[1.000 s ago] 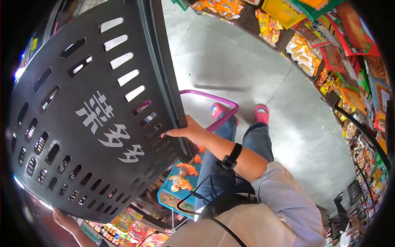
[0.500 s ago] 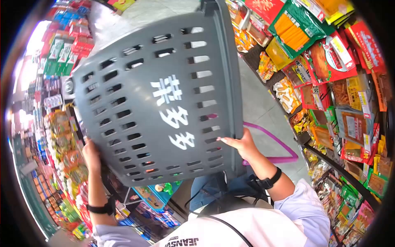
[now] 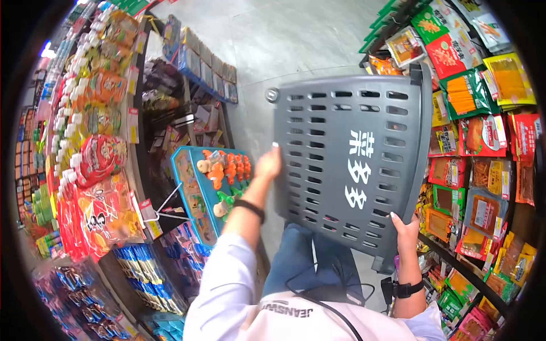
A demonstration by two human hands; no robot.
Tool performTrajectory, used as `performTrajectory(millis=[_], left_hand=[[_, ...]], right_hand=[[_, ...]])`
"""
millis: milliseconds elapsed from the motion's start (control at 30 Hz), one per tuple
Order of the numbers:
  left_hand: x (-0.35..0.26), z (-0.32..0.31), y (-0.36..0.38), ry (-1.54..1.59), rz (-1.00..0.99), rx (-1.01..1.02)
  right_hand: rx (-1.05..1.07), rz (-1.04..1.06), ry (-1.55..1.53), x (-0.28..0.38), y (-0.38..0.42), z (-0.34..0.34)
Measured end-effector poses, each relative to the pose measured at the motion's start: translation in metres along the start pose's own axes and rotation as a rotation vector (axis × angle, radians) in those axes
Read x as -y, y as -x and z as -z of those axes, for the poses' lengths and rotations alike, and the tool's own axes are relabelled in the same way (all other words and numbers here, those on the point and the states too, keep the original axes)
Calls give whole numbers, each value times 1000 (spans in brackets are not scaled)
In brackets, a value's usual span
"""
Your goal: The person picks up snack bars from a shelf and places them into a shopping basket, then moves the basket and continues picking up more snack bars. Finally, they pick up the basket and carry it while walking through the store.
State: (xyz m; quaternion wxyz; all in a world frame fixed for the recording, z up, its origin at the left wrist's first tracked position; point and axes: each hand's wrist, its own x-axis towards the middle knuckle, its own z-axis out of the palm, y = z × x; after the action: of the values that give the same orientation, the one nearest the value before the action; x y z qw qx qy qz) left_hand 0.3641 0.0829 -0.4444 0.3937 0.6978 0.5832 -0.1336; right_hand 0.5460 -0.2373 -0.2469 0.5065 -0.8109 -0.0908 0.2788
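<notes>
I hold a grey plastic shopping basket (image 3: 352, 159) tilted on its side in front of me, its slotted wall with white characters facing the camera and a small wheel at its upper left corner. My left hand (image 3: 268, 163) grips the basket's left edge. My right hand (image 3: 405, 227) grips its lower right rim. Both wrists carry black bands.
Snack shelves (image 3: 483, 136) packed with red, green and orange packets stand close on the right. On the left are more packet racks (image 3: 96, 148) and a blue display box of toy figures (image 3: 213, 182). A grey tiled aisle floor (image 3: 296, 40) runs ahead between them.
The view has swung left along the aisle. The basket has moved from the centre to the right and lower. My left hand has shifted to its left edge.
</notes>
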Motion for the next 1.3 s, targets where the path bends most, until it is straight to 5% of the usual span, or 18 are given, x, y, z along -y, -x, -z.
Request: performTrajectory(millis=[67, 133, 200, 467, 733, 867, 1000, 1067, 1200, 1300], left_hand=[[31, -86, -24, -144, -77, -83], [10, -85, 23, -33, -159, 145], [26, -86, 67, 197, -512, 166], [168, -121, 193, 646, -36, 183], [205, -120, 216, 695, 72, 217], [198, -111, 225, 618, 70, 248], [128, -133, 177, 326, -463, 98], [72, -162, 139, 274, -563, 142], [2, -286, 75, 412, -155, 523], [-45, -265, 93, 406, -24, 647]], right_hand=[[-12, -3, 80, -10, -8, -17], [0, -58, 187, -60, -26, -16], [-41, 7, 373, -71, -49, -23], [-174, 41, 959, -141, -112, -17], [-93, 30, 859, -216, -176, 17], [-26, -9, 760, -199, -183, 23], [-32, 10, 802, -201, -175, 23], [-46, 46, 891, -200, -171, 16], [-31, 39, 1007, -193, -150, -11], [-31, 21, 1004, -176, -131, -44]])
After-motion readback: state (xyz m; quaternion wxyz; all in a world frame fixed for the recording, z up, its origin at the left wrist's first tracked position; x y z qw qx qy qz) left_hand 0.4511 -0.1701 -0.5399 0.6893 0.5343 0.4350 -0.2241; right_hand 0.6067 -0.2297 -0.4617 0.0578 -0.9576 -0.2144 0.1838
